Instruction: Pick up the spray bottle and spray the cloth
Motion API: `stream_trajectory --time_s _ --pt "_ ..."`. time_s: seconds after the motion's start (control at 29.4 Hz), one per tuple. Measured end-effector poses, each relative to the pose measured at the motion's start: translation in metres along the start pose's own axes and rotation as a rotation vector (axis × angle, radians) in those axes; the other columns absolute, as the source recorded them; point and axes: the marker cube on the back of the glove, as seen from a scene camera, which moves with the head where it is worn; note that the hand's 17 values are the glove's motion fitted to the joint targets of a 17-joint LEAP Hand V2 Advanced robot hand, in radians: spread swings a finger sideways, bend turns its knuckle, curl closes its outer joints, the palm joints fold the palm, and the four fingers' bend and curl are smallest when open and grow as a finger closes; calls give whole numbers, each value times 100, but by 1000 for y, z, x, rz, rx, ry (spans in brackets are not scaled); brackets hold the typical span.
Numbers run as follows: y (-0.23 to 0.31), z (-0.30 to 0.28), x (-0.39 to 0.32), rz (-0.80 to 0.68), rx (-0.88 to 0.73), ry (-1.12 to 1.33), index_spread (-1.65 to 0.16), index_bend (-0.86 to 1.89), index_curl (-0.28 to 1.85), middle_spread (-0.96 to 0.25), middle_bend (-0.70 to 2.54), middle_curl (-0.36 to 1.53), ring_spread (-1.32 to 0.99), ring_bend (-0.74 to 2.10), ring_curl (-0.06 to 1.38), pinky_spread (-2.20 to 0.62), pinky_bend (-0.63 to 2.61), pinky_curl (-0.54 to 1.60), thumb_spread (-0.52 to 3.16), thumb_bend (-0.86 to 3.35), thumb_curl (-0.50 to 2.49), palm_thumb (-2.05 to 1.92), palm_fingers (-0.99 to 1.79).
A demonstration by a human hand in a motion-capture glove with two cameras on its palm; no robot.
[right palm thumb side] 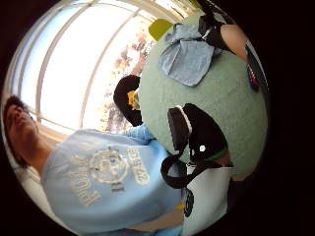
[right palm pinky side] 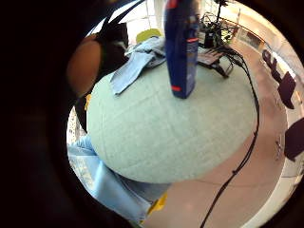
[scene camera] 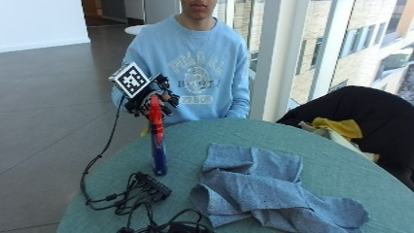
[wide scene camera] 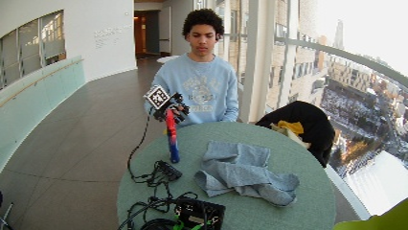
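Only "2008" on the sweatshirt [scene camera: 194,68] chest print; remaining lettering there unreadable.

A round green table [scene camera: 336,165] carries tangled black cables [scene camera: 139,194]; a black jacket [scene camera: 362,114] lies beside it.

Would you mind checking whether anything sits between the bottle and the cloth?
Nothing visible does. The right hand grips the bottle by its top, and only bare table separates it from the cloth.

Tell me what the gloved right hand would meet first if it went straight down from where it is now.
The gloved right hand grips the top of the spray bottle, whose base looks at or just above the table. Straight down, the bottle would press onto the green tabletop first; the cloth lies off to the side, apart.
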Motion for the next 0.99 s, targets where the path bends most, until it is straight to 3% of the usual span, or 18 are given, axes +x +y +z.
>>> stream_trajectory --time_s 0.34,0.68,0.99 --pt "-6 -2 22 169 135 -103 -36 15 34 -8 19 37 -1 21 28 20 19 30 120 1 32 70 72" --pt "-4 -12 51 98 154 -265 -34 14 33 -8 19 38 0 22 30 20 20 32 119 -2 32 70 72" --pt "-32 -10 63 260 251 -423 -34 11 30 -7 20 39 0 24 31 19 24 34 117 -2 32 69 69"
